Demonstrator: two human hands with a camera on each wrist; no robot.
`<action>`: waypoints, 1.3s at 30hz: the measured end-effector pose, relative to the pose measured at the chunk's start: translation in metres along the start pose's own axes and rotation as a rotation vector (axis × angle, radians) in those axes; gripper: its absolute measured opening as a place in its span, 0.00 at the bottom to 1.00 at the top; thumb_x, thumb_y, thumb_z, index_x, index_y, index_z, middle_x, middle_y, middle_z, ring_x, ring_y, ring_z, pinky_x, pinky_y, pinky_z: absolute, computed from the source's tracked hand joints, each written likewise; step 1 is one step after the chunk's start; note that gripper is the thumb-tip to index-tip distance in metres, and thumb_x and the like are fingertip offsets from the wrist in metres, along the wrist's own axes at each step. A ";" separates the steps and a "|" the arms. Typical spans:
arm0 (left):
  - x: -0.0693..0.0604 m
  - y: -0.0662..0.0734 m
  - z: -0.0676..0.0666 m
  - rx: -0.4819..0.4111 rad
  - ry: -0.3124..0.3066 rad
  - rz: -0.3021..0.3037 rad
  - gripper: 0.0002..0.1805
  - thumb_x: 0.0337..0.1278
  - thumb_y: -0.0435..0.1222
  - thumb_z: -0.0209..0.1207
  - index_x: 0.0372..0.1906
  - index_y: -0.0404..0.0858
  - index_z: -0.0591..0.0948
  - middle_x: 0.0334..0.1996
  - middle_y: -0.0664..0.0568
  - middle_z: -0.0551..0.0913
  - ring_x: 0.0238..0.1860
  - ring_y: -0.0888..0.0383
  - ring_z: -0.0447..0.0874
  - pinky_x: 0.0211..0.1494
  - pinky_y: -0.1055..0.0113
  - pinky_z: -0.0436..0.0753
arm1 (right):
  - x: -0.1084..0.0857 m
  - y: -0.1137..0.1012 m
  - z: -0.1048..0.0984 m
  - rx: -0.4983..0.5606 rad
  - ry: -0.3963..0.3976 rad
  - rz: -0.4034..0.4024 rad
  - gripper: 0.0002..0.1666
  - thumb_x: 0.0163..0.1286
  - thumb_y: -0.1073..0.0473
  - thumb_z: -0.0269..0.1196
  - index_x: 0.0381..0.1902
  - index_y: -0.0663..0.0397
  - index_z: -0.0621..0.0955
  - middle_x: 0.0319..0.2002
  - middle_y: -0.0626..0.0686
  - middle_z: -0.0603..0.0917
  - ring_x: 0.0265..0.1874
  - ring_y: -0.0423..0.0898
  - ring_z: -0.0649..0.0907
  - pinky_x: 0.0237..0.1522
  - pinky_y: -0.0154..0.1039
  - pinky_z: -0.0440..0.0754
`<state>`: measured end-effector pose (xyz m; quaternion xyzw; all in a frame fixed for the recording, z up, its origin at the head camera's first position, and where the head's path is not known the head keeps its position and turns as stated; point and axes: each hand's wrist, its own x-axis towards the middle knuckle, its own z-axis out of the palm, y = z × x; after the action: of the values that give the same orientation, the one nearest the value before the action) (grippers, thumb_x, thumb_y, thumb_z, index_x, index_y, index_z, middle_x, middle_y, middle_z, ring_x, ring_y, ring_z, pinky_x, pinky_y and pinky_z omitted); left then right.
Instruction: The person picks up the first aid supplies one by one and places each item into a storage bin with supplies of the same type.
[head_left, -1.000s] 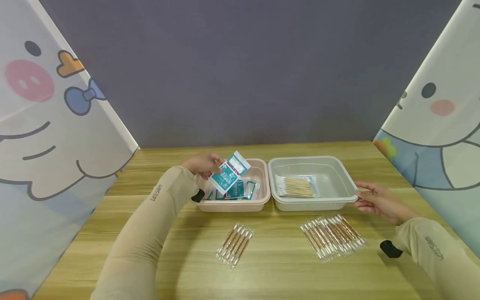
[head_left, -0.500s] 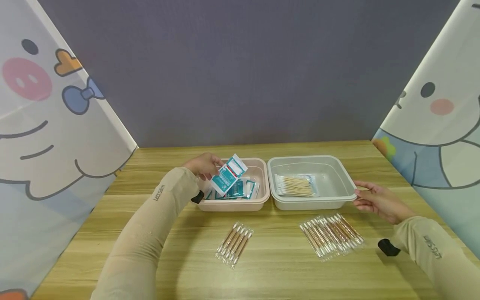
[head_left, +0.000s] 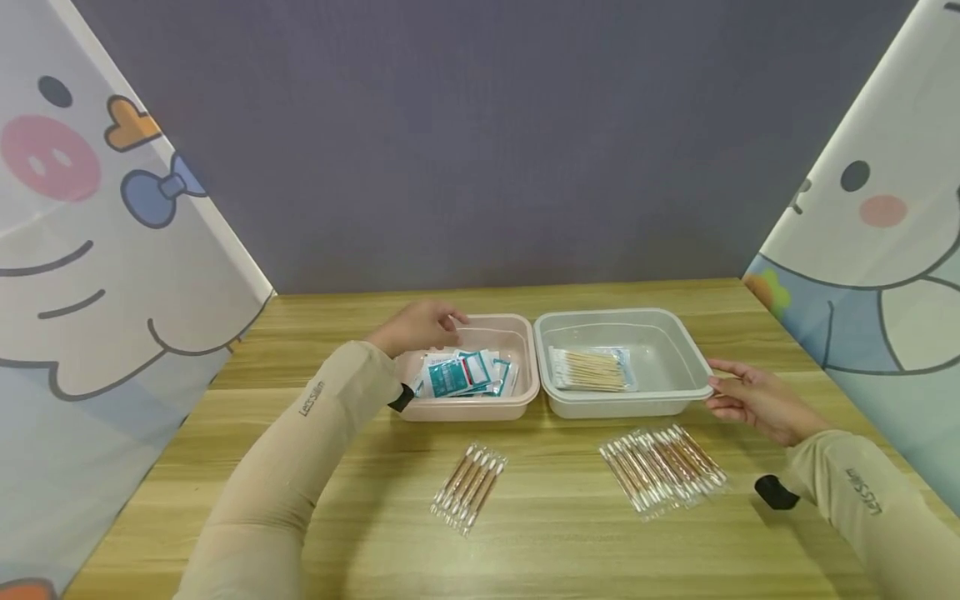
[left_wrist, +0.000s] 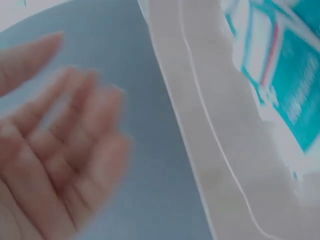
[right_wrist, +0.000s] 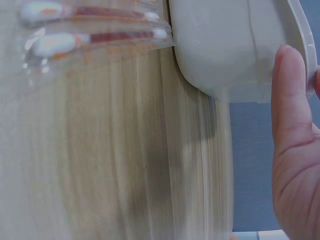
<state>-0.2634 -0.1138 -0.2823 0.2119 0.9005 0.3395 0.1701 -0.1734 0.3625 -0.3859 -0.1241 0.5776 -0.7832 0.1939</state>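
Note:
My left hand hovers over the left rim of the pale pink plastic tub, holding nothing. Its fingers look relaxed and slightly bent in the left wrist view, blurred by motion. A teal and white packet with a red stripe lies on top of similar packets inside that tub. At the white plastic tub beside it, my right hand pinches the front right corner of the rim. The right wrist view shows the thumb against the tub's wall. A clear bag of wooden cotton swabs lies in the white tub.
In front of the tubs, a clear strip of brown-stick cotton swabs lies on the wooden table. Further right is a wider group of wrapped brown-stick swabs. A grey panel stands behind the table, with cartoon-printed panels at both sides.
My left hand has let go of the teal and white packet, which now lies flat on the other packets in the pink tub. The right hand keeps its grip on the white tub.

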 end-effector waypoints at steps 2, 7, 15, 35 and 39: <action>-0.006 0.010 0.005 0.005 -0.007 0.128 0.19 0.58 0.29 0.62 0.55 0.32 0.78 0.37 0.45 0.82 0.33 0.56 0.82 0.38 0.65 0.82 | 0.000 -0.001 0.000 0.003 -0.002 0.001 0.21 0.76 0.70 0.47 0.49 0.40 0.80 0.35 0.56 0.84 0.33 0.43 0.86 0.37 0.32 0.84; -0.022 0.027 0.022 0.024 -0.097 0.326 0.15 0.58 0.30 0.62 0.51 0.33 0.80 0.35 0.50 0.81 0.33 0.56 0.84 0.36 0.66 0.82 | 0.000 -0.001 0.000 0.006 -0.007 0.003 0.21 0.76 0.70 0.47 0.50 0.40 0.80 0.35 0.56 0.84 0.33 0.43 0.86 0.37 0.32 0.84; -0.042 0.030 0.049 0.075 -0.218 0.362 0.14 0.54 0.31 0.66 0.47 0.34 0.82 0.31 0.56 0.81 0.28 0.64 0.77 0.34 0.73 0.78 | 0.003 0.001 -0.002 0.014 -0.024 0.002 0.21 0.76 0.70 0.47 0.50 0.40 0.80 0.36 0.56 0.84 0.34 0.44 0.86 0.38 0.32 0.84; -0.072 -0.003 0.096 0.126 -0.231 -0.070 0.28 0.48 0.36 0.71 0.56 0.32 0.77 0.27 0.55 0.79 0.11 0.62 0.68 0.12 0.71 0.71 | 0.000 -0.001 -0.006 0.020 -0.037 0.007 0.24 0.77 0.70 0.44 0.51 0.38 0.80 0.36 0.55 0.83 0.34 0.44 0.86 0.38 0.33 0.84; -0.072 -0.009 0.103 0.254 -0.187 -0.066 0.26 0.45 0.37 0.72 0.51 0.33 0.79 0.28 0.55 0.78 0.13 0.61 0.69 0.14 0.70 0.72 | -0.001 -0.001 -0.006 0.028 -0.034 0.010 0.23 0.77 0.70 0.45 0.50 0.39 0.80 0.36 0.56 0.83 0.34 0.44 0.86 0.38 0.33 0.84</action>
<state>-0.1579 -0.1005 -0.3499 0.2325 0.9229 0.1960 0.2363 -0.1755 0.3678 -0.3864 -0.1316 0.5639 -0.7880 0.2093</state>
